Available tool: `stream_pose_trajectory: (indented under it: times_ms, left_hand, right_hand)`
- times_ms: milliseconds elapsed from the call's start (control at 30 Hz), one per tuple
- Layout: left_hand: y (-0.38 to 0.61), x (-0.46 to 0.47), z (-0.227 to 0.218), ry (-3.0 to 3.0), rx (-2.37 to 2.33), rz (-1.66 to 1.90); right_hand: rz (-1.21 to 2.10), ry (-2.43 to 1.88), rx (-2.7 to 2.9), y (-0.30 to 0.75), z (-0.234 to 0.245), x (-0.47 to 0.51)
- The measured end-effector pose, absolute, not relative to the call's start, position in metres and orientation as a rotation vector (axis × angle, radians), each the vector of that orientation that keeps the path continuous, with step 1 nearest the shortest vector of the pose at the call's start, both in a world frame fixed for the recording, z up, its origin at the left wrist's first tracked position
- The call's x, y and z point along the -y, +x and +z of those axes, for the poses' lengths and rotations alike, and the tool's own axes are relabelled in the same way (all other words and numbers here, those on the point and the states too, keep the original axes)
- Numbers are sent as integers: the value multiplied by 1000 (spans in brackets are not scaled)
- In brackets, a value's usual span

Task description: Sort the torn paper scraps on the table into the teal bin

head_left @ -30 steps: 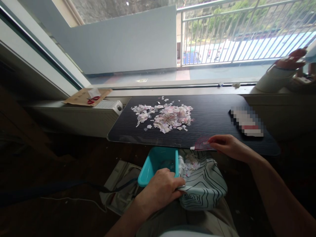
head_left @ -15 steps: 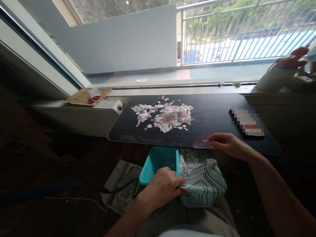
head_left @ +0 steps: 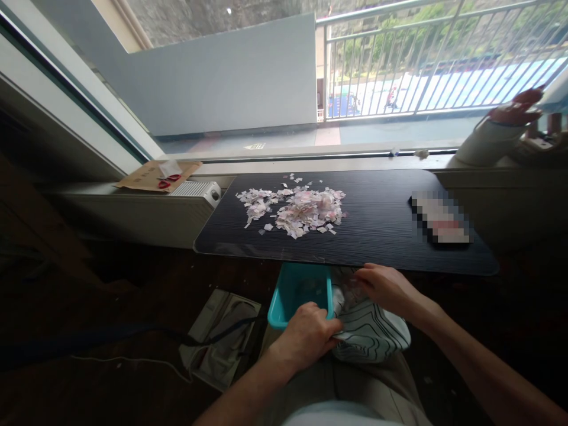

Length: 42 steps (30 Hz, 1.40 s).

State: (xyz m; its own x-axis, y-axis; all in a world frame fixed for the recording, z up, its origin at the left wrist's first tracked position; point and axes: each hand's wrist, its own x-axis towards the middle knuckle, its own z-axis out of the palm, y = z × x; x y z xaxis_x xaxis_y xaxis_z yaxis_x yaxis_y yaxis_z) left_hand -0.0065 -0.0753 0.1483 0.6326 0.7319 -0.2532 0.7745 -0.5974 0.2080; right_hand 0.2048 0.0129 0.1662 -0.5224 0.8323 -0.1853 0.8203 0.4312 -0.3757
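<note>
My left hand (head_left: 310,328) is closed over the near rim of a teal plastic bin (head_left: 277,302), its fingertips also pinching the edge of a white cloth bag with dark wavy lines (head_left: 375,331). Both containers sit side by side at my lap. My right hand (head_left: 386,287) is closed above the bag's mouth. Under its fingertips a thin, see-through pinkish piece of plastic (head_left: 352,288) shows faintly. Beyond, a loose heap of small white and pink paper scraps (head_left: 306,210) lies on the dark wood-grain board (head_left: 377,201).
A blurred phone-like object (head_left: 441,219) lies on the board's right side. At left, red-handled scissors (head_left: 168,180) rest on a brown envelope (head_left: 144,177) beside a radiator (head_left: 199,188). An open box (head_left: 222,337) stands on the floor, with a dark strap across it.
My right hand has drawn the clear red-printed piece off the board's front edge, left and down to the bag. My left hand and the teal bin have shifted slightly right.
</note>
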Motion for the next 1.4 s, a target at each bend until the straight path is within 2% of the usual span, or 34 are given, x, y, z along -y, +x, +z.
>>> stream_pose_trajectory:
  times_ms: [133,500,833,1133,1400]
  left_hand:
    - [2,78,134,2514,-1197,-253]
    - [6,91,125,2418,-1217,-208]
    - [11,87,125,2382,-1236,-344]
    - [9,81,125,2377,-1218,-319]
    - [2,73,129,2340,-1134,-269]
  right_hand:
    - [617,-1660,2764,200,141,1]
    - [849,-1733,2744,215,95,20]
    - [832,-1705,2728,211,100,21]
    - [506,-1815,2601,228,123,3]
    - [700,-2020,2462,242,98,-2]
